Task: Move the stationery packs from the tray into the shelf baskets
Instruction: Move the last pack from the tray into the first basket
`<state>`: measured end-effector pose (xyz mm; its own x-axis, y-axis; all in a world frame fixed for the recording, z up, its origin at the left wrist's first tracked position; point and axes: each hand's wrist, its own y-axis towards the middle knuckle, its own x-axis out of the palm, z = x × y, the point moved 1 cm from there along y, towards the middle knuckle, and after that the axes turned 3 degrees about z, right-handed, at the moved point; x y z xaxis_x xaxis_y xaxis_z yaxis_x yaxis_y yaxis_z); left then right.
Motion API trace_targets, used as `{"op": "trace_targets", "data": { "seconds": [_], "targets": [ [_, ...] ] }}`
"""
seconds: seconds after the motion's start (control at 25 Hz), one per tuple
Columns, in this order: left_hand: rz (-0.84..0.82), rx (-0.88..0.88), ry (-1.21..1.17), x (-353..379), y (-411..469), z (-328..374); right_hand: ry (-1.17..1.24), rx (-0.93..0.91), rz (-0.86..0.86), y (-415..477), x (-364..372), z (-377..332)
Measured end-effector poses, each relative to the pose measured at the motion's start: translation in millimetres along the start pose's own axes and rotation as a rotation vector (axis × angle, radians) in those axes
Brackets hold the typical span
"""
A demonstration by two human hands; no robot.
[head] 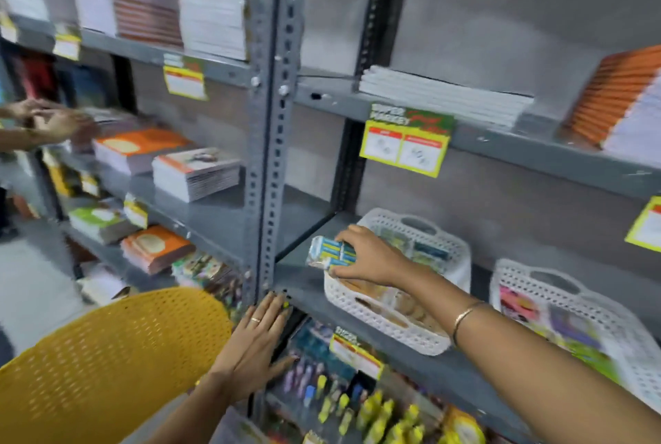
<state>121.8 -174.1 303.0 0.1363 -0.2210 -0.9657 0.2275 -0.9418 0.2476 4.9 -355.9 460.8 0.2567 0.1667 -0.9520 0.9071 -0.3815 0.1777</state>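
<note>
- My right hand (372,257) is closed around a blue-and-white stationery pack (331,253), fingers over its top and thumb beneath; the pack sits just above the left end of a white perforated basket (400,331) on the grey shelf (304,282).
- That basket already contains other items; blur prevents identifying them.
- My left hand (255,343) is flat and open, empty, fingertips pressed to the slotted grey upright (272,143).
- A yellow perforated tray (103,361) sits low at left; I cannot see its contents.
- A second white basket (572,304) stands further right.
- Another person's hands (46,120) reach into the far-left shelving.
</note>
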Motion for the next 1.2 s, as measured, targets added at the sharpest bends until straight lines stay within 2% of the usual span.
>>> {"op": "trace_targets", "data": {
  "seconds": [0.2,0.32,0.44,0.8,1.2],
  "targets": [
    [-0.013,0.043,-0.032,5,55,12,-0.047,0.240,0.027,-31,-27,93],
    [-0.130,0.072,-0.003,26,78,3,-0.098,0.364,0.013,-47,-25,139],
    [-0.129,0.090,-0.004,34,93,-3,-0.088,0.442,-0.022,-55,-13,170],
    [-0.070,0.048,-0.083,47,100,-1,-0.112,0.497,-0.067,-43,10,196],
    [-0.072,0.039,-0.048,43,100,-1,-0.154,0.549,-0.142,-16,19,210]
  ]
}}
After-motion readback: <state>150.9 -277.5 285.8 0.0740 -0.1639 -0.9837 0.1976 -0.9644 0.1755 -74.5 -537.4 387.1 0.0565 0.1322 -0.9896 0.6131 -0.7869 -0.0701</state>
